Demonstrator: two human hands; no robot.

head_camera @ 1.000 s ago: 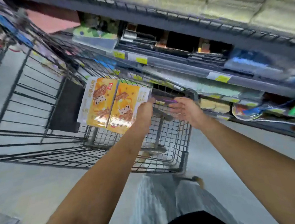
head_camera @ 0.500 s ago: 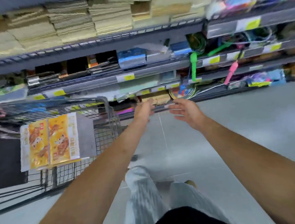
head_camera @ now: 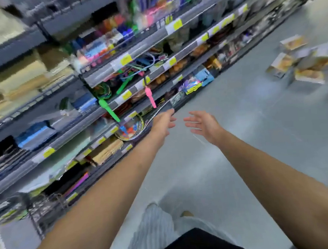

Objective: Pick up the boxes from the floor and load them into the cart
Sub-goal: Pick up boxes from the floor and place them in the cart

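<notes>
Both arms reach forward over the grey floor (head_camera: 239, 148); the left hand (head_camera: 164, 122) is held out with its fingers (head_camera: 169, 114) loosely straight, holding nothing; the right hand (head_camera: 202, 124), just beside it, is spread palm inward, also empty; the boxes (head_camera: 299, 62) lie in a loose heap on the floor, well apart at the upper right; the wire cart (head_camera: 38, 211) shows blurred at lower left, beside the stocked shelves (head_camera: 115, 69).

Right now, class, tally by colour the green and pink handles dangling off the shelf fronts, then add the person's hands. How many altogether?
Green handles: 2
Pink handle: 1
Hands: 2, left hand and right hand, both empty
Total: 5
</notes>
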